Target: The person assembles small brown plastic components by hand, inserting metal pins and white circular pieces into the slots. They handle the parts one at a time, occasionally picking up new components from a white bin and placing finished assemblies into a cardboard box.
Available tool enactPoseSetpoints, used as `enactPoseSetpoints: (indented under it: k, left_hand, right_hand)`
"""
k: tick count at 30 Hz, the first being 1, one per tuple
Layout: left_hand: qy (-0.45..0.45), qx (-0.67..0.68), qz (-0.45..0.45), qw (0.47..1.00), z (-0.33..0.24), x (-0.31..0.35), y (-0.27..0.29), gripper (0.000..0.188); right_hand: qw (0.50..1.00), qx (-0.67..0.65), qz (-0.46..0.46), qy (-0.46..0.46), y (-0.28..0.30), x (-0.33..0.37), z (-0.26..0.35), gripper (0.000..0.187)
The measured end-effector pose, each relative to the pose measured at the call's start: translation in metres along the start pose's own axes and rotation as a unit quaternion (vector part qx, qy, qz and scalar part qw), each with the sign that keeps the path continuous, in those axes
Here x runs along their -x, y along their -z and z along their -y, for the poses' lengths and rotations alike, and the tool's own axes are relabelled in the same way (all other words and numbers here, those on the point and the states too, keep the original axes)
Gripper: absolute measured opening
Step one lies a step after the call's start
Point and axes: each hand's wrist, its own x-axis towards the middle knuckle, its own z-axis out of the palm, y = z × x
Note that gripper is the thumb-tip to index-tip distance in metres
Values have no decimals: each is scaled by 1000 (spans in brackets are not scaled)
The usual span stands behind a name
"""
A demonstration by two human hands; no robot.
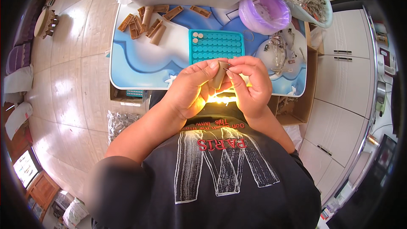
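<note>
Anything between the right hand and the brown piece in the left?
Nothing visible blocks it. Just a thin dark bit, too small to identify, shows between the right hand and the brown piece in the left hand.

Glossy beige floor tiles [63, 85] stretch across the frame's left, reflecting light. White cabinets [339, 80] with dark handles [342, 52] line the right; a round stool [41, 22] stands upper left.

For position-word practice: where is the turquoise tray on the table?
In the head view, the turquoise tray lies centrally on the table, beyond the left hand and right hand, left of the purple bowl.
</note>
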Motion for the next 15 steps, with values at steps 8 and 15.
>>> enactPoseSetpoints:
  k: [8,15]
  left_hand:
    - [-2,-10,-36,999,-2,1,-10,32]
    - [4,-19,-41,999,-2,3,-7,32]
  right_hand:
    - [999,24,7,21,-1,-1,1,9]
    - [999,15,12,38,0,-3,-2,9]
